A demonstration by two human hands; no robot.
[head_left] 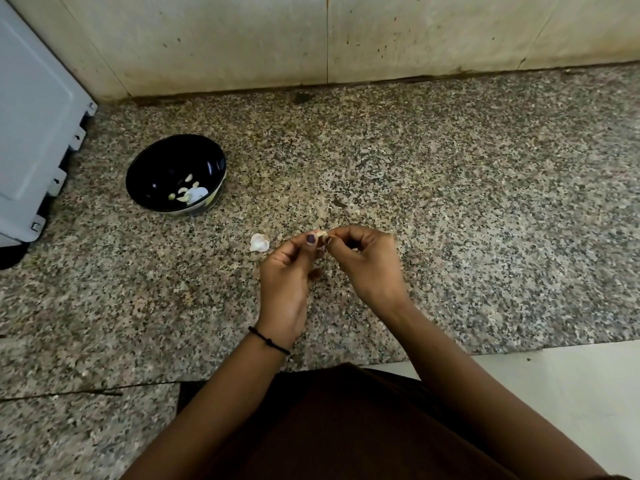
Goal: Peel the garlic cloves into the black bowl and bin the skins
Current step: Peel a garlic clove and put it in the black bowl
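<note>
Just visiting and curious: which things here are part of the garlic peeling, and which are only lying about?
In the job: garlic clove pinched by left hand and right hand; black bowl holding peeled cloves; white garlic piece on the counter.
Lying about: grey appliance.

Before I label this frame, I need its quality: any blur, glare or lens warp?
Head view: soft, even light, with faint shadows under the left hand and right hand; small glints inside the bowl; the wide lens bows the wall where it meets the counter; the clove both hands pinch is tiny and slightly soft.
</note>
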